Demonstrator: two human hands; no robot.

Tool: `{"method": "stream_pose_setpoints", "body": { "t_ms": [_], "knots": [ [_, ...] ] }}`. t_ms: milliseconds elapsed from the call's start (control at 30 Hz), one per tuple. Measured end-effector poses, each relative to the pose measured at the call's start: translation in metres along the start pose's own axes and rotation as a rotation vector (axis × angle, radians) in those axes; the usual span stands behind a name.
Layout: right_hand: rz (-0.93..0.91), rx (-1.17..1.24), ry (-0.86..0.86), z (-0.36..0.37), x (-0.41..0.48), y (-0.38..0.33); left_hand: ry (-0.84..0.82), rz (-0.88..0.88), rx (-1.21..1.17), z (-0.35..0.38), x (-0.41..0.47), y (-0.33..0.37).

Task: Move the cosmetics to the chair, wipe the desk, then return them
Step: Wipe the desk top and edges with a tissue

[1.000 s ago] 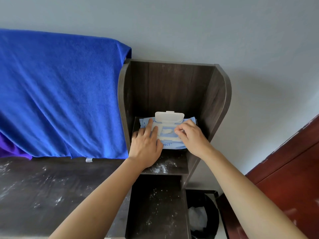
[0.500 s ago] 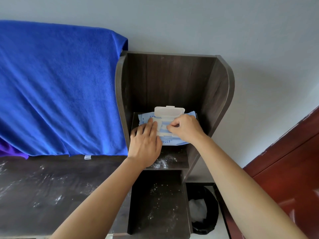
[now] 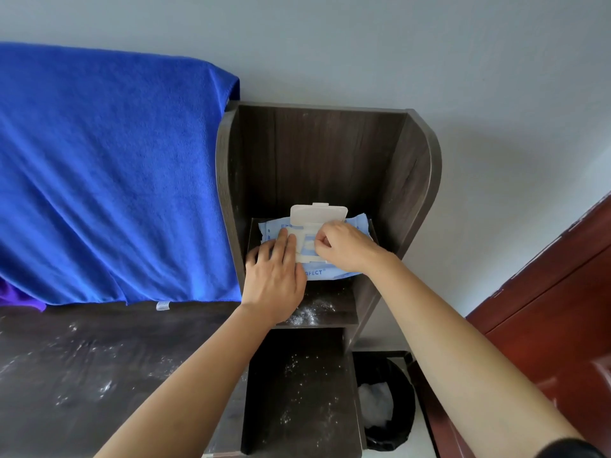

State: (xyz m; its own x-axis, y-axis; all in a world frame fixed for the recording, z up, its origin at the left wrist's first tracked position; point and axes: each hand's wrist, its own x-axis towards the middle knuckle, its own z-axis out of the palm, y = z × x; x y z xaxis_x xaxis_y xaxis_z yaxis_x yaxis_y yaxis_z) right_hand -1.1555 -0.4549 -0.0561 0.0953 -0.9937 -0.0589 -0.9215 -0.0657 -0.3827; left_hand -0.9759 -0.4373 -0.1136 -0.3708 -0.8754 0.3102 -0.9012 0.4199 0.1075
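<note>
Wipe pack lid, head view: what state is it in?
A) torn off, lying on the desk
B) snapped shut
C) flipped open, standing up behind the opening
C: the white lid stands raised at the back of the wipe pack, whose opening the right hand pinches at.

Blue towel (image 3: 109,180); dark-brown shelf (image 3: 330,153); pale-blue pack (image 3: 317,272).

Left hand (image 3: 274,276) covers part of the wipes pack (image 3: 319,273) label
</note>
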Motion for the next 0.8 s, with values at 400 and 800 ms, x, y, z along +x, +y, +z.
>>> {"method": "stream_pose_setpoints", "body": {
  "t_ms": [400,800],
  "knots": [
    [0.04,0.138,0.073,-0.003,-0.039,0.004,-0.035,0.001,0.005,-0.002,0.0,0.002],
    [0.005,0.237,0.208,0.003,-0.034,0.01,-0.042,-0.006,0.0,-0.001,0.001,0.001]
  ]
}}
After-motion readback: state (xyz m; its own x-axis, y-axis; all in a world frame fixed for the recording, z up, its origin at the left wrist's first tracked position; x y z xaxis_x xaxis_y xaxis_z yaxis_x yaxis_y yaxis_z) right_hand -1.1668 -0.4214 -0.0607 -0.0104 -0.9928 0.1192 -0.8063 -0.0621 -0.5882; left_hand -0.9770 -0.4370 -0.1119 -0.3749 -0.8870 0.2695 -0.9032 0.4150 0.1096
